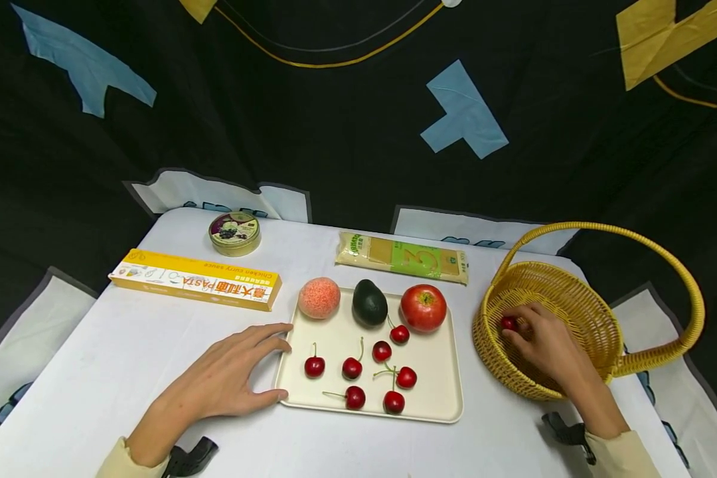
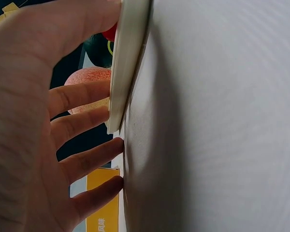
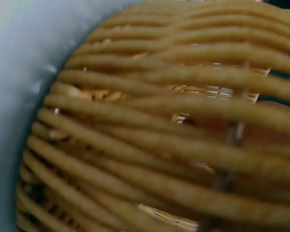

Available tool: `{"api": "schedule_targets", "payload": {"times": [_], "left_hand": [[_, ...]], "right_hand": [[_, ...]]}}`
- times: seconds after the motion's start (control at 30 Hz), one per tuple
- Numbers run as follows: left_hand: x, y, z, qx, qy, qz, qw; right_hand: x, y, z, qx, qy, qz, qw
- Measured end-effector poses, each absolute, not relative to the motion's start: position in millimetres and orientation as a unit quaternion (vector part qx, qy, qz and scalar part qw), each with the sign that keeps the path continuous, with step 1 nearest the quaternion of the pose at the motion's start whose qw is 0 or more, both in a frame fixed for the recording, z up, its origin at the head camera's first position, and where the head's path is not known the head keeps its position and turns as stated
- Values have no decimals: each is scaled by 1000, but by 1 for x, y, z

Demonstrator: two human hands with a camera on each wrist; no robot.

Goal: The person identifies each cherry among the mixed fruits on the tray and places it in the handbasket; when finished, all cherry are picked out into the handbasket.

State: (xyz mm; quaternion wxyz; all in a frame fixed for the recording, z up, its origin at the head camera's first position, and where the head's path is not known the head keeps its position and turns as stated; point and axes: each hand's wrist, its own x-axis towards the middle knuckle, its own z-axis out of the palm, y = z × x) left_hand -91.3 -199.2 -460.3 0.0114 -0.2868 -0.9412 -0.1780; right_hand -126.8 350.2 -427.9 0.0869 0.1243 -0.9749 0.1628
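Pasta box point(image 1: 196, 279): yellow and white, 10 o'clock of the tray point(image 1: 442, 392), flat on the white table point(image 1: 239, 458).
Left hand point(image 1: 233, 372): 9 o'clock of the tray, fingers spread wide, thumb well apart from them. Index and middle fingertips plus thumb touch the tray edge; no fruit in it.
Round tin point(image 1: 234, 234): between 10 and 11 o'clock, beyond the box, fruit picture on lid.
Tray: cream, shallow, flat on the table between the hands.
Peach point(image 1: 319, 297): tray's 10-11 o'clock corner, overlapping the rim from where I stand.
Cherries point(image 1: 352, 368): seven, loose, from 9 o'clock round through 6 to the 1-2 o'clock side; most stems visible.
Avocado point(image 1: 370, 303): dark, 12 o'clock on tray.
Noodle packet point(image 1: 430, 261): 12-1 o'clock, past the tray, green label.
Apple point(image 1: 423, 308): red, 1-2 o'clock on tray.
Basket point(image 1: 492, 352): yellow wicker, 3 o'clock, tall handle.
Held cherry point(image 1: 508, 323): inside the basket's mouth, 9-10 o'clock side.
Right hand point(image 1: 546, 342): reaching into basket, thumb and fingers narrow, pinching that cherry. Right wrist view: blurred weave, grip hidden.
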Motion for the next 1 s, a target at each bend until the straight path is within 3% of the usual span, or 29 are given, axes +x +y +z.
{"api": "schedule_targets", "payload": {"times": [0.17, 0.57, 1.0], "left_hand": [[-91, -199, -460, -286, -941, -179, 10], [-92, -200, -460, -282, -942, -183, 0], [-90, -199, -459, -277, -944, -182, -12]], "right_hand": [[-131, 354, -428, 111, -980, 158, 55], [-139, 363, -434, 164, -973, 142, 76], [-142, 366, -428, 135, -983, 120, 39]]}}
